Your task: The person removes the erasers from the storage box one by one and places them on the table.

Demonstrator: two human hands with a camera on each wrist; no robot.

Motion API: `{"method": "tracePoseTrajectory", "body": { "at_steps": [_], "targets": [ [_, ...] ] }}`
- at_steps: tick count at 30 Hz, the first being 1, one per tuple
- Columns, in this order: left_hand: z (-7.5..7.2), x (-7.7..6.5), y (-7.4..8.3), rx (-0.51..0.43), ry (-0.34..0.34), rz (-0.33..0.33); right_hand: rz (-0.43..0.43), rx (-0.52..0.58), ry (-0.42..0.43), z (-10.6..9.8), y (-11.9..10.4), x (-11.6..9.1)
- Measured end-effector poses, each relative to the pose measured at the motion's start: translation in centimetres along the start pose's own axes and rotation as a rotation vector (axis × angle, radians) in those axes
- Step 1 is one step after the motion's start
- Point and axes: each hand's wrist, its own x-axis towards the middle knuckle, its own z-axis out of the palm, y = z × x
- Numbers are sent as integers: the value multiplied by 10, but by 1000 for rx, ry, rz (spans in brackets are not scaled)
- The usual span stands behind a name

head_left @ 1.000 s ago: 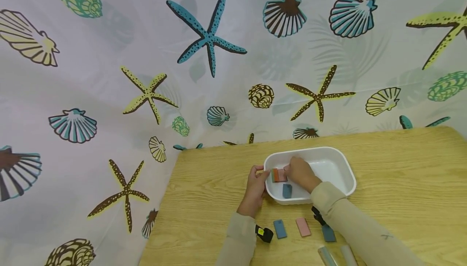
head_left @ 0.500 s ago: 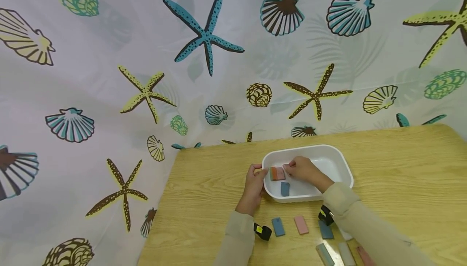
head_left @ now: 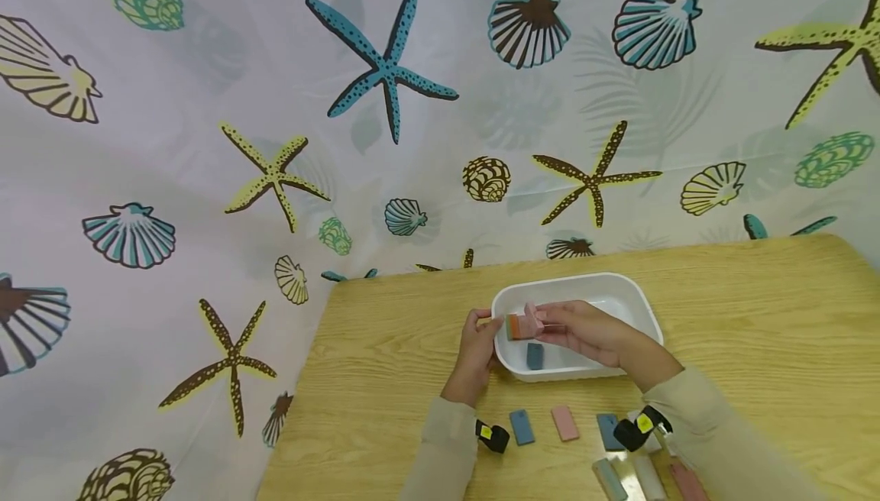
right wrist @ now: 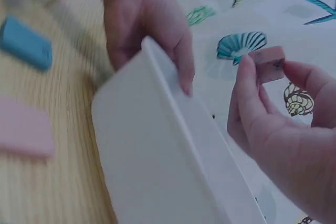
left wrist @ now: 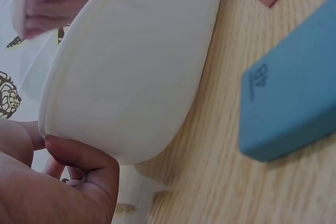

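Observation:
A white rectangular tub (head_left: 622, 295) sits on the wooden table. My left hand (head_left: 472, 356) grips its left rim, thumb on the edge, also plain in the left wrist view. Over the tub, my right hand (head_left: 598, 329) pinches a small pink block (right wrist: 269, 62) between thumb and fingertips, raised and tilted. At the tub's left end stands a short row of blocks with green, orange and pink colours (head_left: 515, 327). In front of that row, a dark blue block (head_left: 535, 356) rests on the tub's floor.
Before the tub lie a blue block (head_left: 522, 427) with printed characters, a pink block (head_left: 565, 423) and another blue block (head_left: 608, 432). Nearer still are a grey-green bar (head_left: 609, 479), a pale bar (head_left: 649, 478) and a reddish bar (head_left: 687, 479). A shell-patterned cloth hangs behind.
My right hand has drawn back and up from the row, turning, with the pink block now lifted in its fingertips. My left hand stays on the tub's rim.

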Motion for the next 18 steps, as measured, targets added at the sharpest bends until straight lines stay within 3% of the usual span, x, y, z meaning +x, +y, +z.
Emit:
{"method": "tracePoseTrajectory", "body": {
  "at_steps": [5,9,13,18],
  "targets": [
    [-1,1,-1,-9,-3,-5,-69,330,-129,7,-3,-19],
    [0,0,-1,-11,12,-4,-145,583,-320,7,-4,-29],
    [0,-1,0,-4,3,11,-209,769,-510,9,-4,-38],
    [1,0,1,-1,-8,12,-264,913,-712,25,-2,-53]
  ]
}}
